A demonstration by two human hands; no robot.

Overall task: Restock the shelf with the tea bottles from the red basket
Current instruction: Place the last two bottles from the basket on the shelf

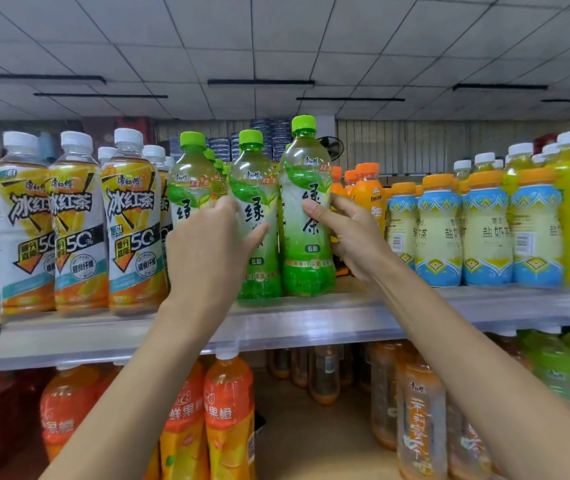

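Note:
Three green-capped green tea bottles stand at the front of the upper shelf (311, 323). My left hand (212, 251) wraps around the middle green tea bottle (254, 188), its fingers also touching the left green tea bottle (190, 181). My right hand (349, 233) grips the right green tea bottle (306, 202), which sits slightly higher than the others, thumb across its label. More green caps show behind them. The red basket is not in view.
Iced red tea bottles (79, 223) with white caps stand left of the green tea. Orange-capped bottles (366, 192) and blue-and-cream milk tea bottles (439, 230) stand to the right. The lower shelf holds orange juice bottles (228, 410) and amber tea bottles (422, 417).

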